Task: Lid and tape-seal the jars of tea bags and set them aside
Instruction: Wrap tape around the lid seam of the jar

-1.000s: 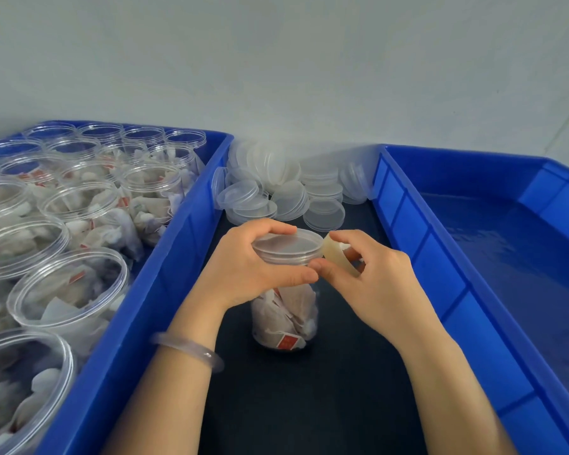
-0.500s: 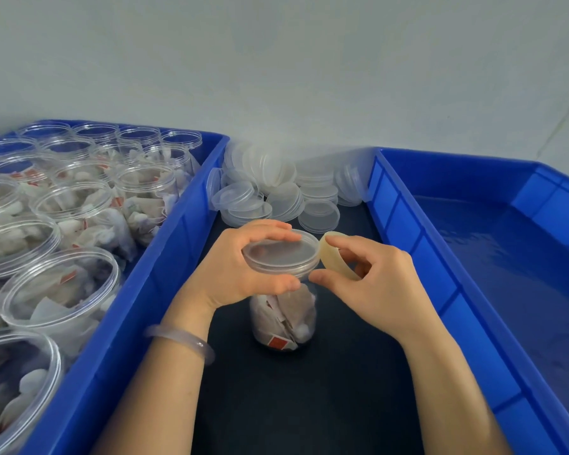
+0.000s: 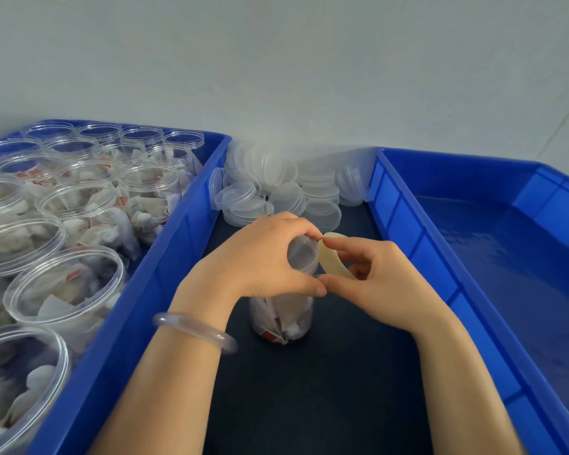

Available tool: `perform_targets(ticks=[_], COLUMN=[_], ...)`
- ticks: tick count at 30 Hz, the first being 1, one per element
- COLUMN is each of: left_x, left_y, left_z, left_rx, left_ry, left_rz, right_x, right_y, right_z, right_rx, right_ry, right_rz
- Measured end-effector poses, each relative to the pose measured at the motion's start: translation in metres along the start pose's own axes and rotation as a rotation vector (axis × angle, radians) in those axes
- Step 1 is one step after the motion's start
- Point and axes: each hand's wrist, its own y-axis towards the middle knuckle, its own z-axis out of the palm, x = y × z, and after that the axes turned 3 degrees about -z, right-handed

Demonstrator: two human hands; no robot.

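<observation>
A clear jar of tea bags stands upright on the dark mat between two blue crates. A clear lid sits on top of it. My left hand curls over the lid, thumb and fingers gripping its rim. My right hand holds a small yellowish tape roll against the lid's right edge, with its thumb tip meeting my left thumb at the front of the rim. Most of the lid is hidden under my left hand.
A blue crate on the left holds several open jars of tea bags. A pile of loose clear lids lies behind the jar. Another blue crate on the right has a bare floor. A grey wall stands behind.
My left hand has closed further over the lid, covering more of it. The tape roll has moved in against the lid's right edge, and both thumbs now meet at the front.
</observation>
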Motion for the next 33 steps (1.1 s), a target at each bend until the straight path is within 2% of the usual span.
perform_targets(ticks=[4, 8, 10, 13, 18, 26, 29, 33], left_x=[0.002, 0.007, 0.008, 0.011, 0.015, 0.019, 0.016, 0.012], left_y=[0.002, 0.001, 0.000, -0.001, -0.001, -0.006, -0.004, -0.004], left_z=[0.002, 0.006, 0.007, 0.007, 0.005, 0.003, 0.002, 0.008], left_rx=[-0.066, -0.130, -0.125, -0.119, -0.137, -0.136, -0.098, -0.127], left_ry=[0.008, 0.070, 0.087, -0.032, -0.094, -0.080, -0.009, 0.143], left_rz=[0.014, -0.168, -0.191, -0.170, -0.136, 0.015, 0.091, 0.039], right_x=[-0.006, -0.006, -0.004, -0.001, 0.000, 0.003, 0.002, -0.005], right_y=[0.001, 0.003, 0.004, 0.005, 0.007, 0.014, 0.015, 0.010], right_z=[0.012, 0.012, 0.009, 0.003, -0.003, 0.007, 0.005, 0.008], right_rx=[-0.146, -0.130, -0.098, -0.049, -0.004, -0.073, 0.022, 0.039], right_ry=[0.001, -0.010, -0.043, -0.105, -0.102, -0.107, -0.164, -0.137], right_rz=[0.040, 0.014, -0.030, -0.058, -0.048, -0.040, -0.008, 0.056])
